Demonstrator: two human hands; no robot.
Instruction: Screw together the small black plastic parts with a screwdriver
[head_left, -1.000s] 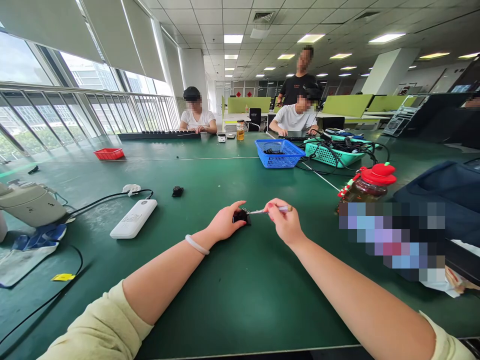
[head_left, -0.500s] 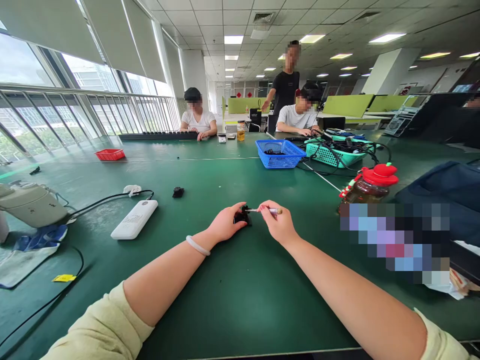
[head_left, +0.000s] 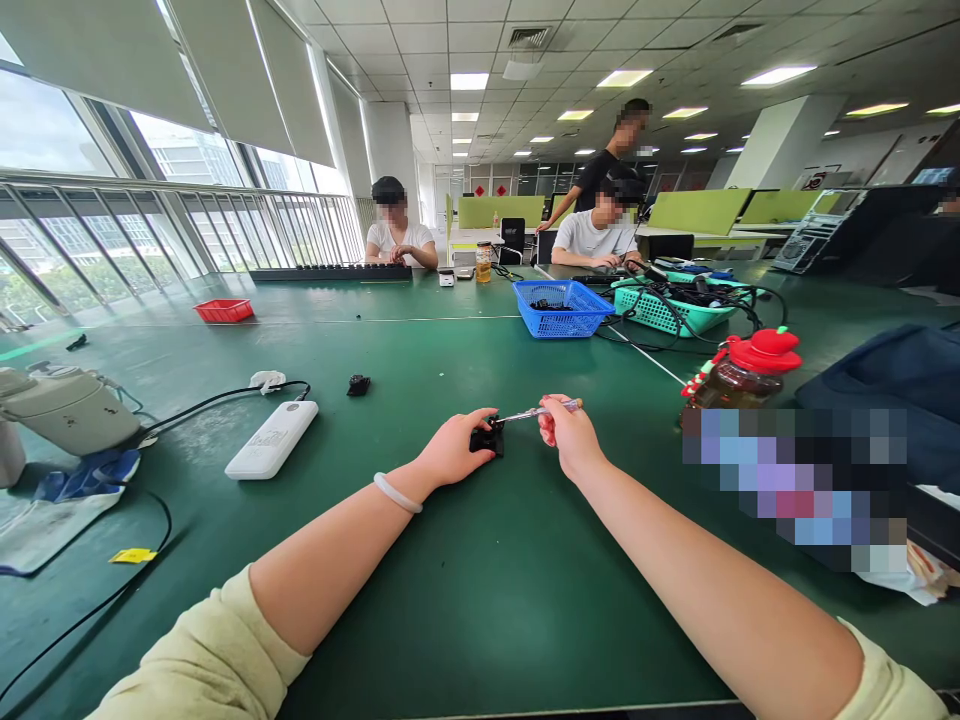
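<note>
Hands, wearer's own: 2, left hand (head_left: pixel 454 447) plus right hand (head_left: pixel 574 435). Slim tool (head_left: pixel 521 414): 1. Held black part (head_left: pixel 487 441): 1. Loose black pieces (head_left: pixel 359 385) (head_left: pixel 77 342): 2 clear. Bracelet (head_left: pixel 397 493): 1. White power bank (head_left: pixel 271 441): 1. Red tray (head_left: pixel 225 313): 1. Blue basket (head_left: pixel 564 322): 1. Red-lidded bottle (head_left: pixel 765 355): 1. Clearly visible co-workers (head_left: pixel 401 240) (head_left: pixel 592 237) (head_left: pixel 597 178): 3.

— What is handled on the worktop (head_left: pixel 495 600)?
— A small black part (head_left: pixel 491 443) is held by the left hand (head_left: pixel 452 447), and a slim tool (head_left: pixel 523 413) is gripped by the right hand (head_left: pixel 571 435). The tool is pointed at the part; whether contact is made cannot be told.
— And what is seen toward the left edge?
— A white power bank (head_left: pixel 271 441) is laid there, and a red tray (head_left: pixel 225 313) is placed nearer to the far left corner.
— Toward the far edge, right of the middle?
— A blue basket (head_left: pixel 566 323) is placed beside a green basket (head_left: pixel 679 318).
</note>
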